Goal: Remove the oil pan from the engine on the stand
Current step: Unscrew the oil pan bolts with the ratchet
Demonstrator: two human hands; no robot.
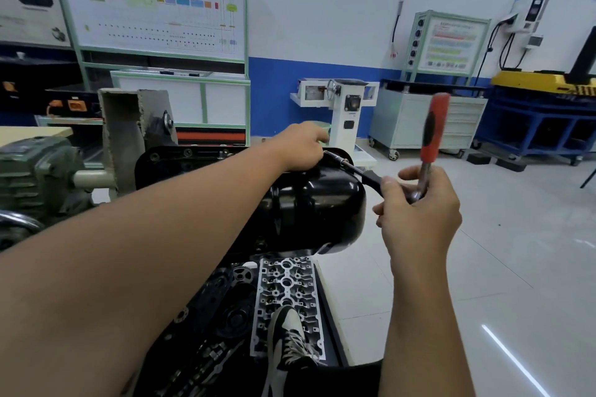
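Observation:
The glossy black oil pan (317, 203) sits on top of the upturned engine, bulging toward me, its bolted flange (180, 155) running to the left. A ratchet with a red and black handle (433, 129) stands upright; its dark extension bar (351, 167) reaches left to the pan's far right edge. My right hand (419, 216) grips the ratchet at its head. My left hand (304, 147) reaches over the pan and holds the socket end of the extension against the flange.
The engine stand's grey post (124, 135) and green gearbox (35, 171) are at left. A cylinder head (287, 296) and black engine parts lie on a tray below, by my shoe (290, 342). White trolley (342, 106), cabinets and tiled floor lie to the right.

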